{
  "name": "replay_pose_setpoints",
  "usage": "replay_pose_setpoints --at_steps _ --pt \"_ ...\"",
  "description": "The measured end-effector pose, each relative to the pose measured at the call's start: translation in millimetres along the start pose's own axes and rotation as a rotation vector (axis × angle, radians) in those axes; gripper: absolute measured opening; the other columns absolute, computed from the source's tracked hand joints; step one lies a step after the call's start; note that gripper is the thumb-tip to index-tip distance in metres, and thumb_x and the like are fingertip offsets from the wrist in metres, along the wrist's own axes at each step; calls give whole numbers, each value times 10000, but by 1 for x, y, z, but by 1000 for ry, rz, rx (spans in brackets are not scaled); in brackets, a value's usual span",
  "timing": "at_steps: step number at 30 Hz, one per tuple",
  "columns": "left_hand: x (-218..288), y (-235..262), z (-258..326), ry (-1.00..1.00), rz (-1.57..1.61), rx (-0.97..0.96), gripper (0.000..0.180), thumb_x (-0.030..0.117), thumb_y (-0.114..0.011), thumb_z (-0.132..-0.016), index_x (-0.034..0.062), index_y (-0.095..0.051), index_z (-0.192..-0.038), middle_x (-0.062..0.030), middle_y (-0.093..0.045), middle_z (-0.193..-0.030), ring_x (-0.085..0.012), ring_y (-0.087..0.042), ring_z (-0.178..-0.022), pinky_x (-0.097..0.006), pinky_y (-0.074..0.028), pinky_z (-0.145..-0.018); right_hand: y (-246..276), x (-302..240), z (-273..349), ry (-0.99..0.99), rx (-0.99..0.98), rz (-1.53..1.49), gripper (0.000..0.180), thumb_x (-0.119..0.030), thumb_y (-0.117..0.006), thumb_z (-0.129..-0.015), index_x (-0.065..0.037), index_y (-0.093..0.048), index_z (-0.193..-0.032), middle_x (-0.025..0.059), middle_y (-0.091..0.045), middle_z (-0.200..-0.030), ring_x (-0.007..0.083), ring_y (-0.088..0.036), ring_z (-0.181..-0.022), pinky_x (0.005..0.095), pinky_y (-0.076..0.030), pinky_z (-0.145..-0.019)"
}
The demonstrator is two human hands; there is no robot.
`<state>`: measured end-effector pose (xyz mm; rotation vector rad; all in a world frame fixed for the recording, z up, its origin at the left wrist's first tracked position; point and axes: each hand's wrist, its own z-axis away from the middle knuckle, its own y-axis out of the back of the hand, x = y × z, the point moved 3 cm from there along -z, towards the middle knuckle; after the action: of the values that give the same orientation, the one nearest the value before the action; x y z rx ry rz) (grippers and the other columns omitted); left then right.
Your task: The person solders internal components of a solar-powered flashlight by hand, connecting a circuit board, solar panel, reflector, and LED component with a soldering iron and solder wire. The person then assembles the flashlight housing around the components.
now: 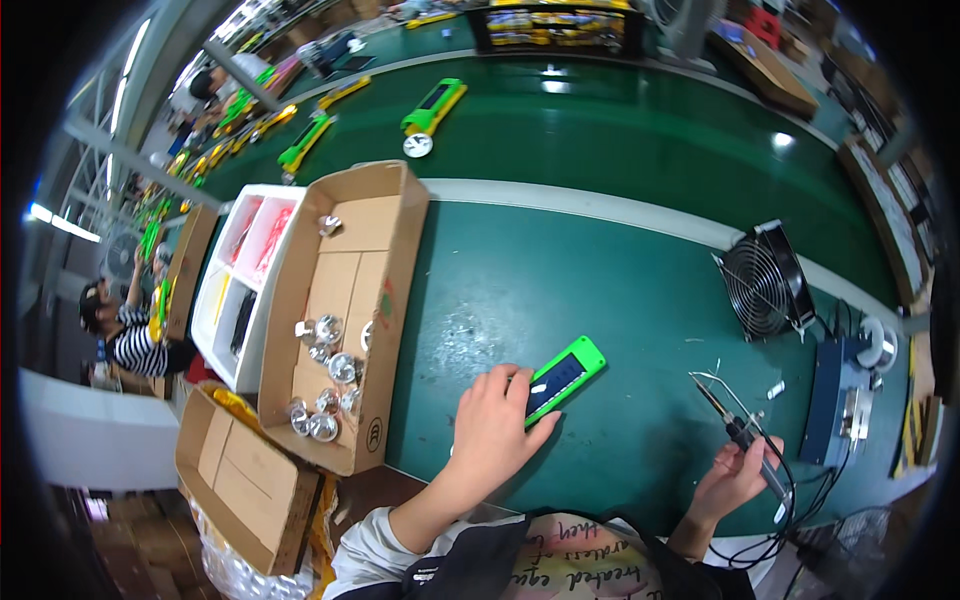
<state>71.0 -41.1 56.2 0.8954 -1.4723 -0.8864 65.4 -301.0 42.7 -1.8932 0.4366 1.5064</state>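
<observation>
My left hand (495, 420) rests on a flat green device with a dark panel (563, 377) and holds it against the green bench top (560, 290). My right hand (737, 473) grips a black soldering iron (735, 425) whose tip points up and to the left, well clear of the green device. A thin bent wire (712, 378) lies by the iron's tip.
An open cardboard box (345, 300) with several shiny metal cups (325, 385) stands at my left, a white compartment tray (240, 280) beside it. A black fan (765, 280) and blue soldering station (830, 400) sit at right. Green devices (432, 108) ride the conveyor behind. A person in stripes (135, 335) works at far left.
</observation>
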Motion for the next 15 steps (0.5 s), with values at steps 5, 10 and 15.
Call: replay_pose_setpoints --at_steps 5,10,15 --pt "3 -2 -6 16 20 -40 399 226 -645 -702 -11 -499 -988 -141 -512 -931 -297 -510 -837 -369 -426 -716 9 6 -2 -14 -62 40 145 -144 -461 -838 -39 -376 -786 49 -457 -629 78 -432 -443 169 -325 -381" --pt "6 0 -7 14 35 -78 392 229 -626 -713 -22 -495 -984 -155 -525 -879 -306 -522 -793 -376 -430 -699 7 6 -2 -28 -91 -7 147 -131 -477 -836 -40 -371 -788 54 -450 -642 83 -439 -451 178 -341 -382" --pt "4 -5 -5 -1 71 -91 379 217 -636 -692 -10 -501 -964 -157 -543 -828 -310 -536 -758 -380 -438 -667 9 12 -1 -105 -91 -35 146 -120 -485 -832 -37 -369 -799 60 -450 -648 92 -440 -450 183 -351 -390"
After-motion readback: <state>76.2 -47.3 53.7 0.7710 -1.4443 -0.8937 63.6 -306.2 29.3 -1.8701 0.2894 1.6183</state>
